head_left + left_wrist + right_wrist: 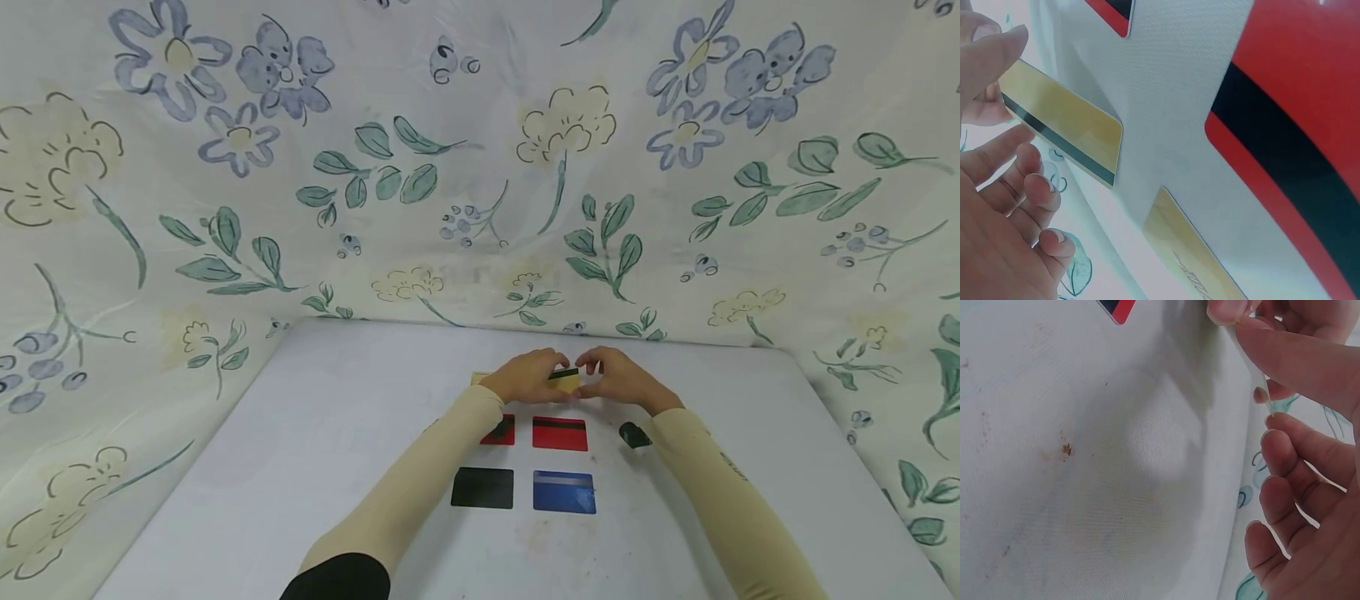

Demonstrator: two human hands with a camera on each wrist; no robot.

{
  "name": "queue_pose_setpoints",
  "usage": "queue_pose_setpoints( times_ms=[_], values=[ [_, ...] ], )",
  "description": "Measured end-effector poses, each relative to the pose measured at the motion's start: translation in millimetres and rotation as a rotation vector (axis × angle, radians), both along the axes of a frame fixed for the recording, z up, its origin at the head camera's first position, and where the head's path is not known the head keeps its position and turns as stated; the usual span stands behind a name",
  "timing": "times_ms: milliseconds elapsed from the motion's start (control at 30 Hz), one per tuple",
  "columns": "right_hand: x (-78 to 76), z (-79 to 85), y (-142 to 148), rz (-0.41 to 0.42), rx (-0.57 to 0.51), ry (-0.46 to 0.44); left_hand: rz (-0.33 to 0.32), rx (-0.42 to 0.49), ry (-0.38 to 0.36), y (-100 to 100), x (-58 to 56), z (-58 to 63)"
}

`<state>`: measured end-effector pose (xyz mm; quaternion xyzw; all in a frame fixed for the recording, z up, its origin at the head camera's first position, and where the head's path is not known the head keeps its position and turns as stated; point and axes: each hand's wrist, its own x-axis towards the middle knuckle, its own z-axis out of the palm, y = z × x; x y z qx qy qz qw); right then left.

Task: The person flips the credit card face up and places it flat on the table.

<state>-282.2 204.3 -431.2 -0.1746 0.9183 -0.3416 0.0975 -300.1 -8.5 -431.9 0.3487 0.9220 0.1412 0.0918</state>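
Observation:
Over the far part of the table, my left hand (528, 377) and right hand (618, 379) meet at a gold card (1063, 115) with a dark stripe. Both hands hold it by its edges between thumb and index finger, tilted up from the surface. The right wrist view shows this card almost edge-on, between my thumb and fingertips. A second gold card (1194, 256) lies flat, mostly hidden by my left hand in the head view. Just nearer are two red cards with black stripes, the left one (506, 431) partly covered by my sleeve, the right one (559, 434) in full view.
Closest to me lie a black card (482, 487) and a blue card (564, 492), side by side. A small dark object (635, 434) is beside my right sleeve. Floral cloth (480, 183) hangs behind the white table (300, 467) and at its sides.

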Motion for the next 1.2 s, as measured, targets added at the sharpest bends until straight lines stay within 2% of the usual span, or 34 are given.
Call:
queue_pose_setpoints(
  times_ms=[467, 767, 1200],
  values=[
    [-0.9, -1.3, 2.0, 0.010, 0.005, 0.004, 0.014, 0.021, -0.010, 0.0, -0.7, 2.1],
    [1.2, -3.7, -0.4, -0.028, 0.035, -0.055, 0.040, 0.072, -0.016, -5.5, -0.9, 4.9],
    [9.1, -5.1, -9.5, -0.022, 0.023, -0.051, -0.006, 0.128, -0.016, -9.9, 6.0, 11.2]
  ],
)
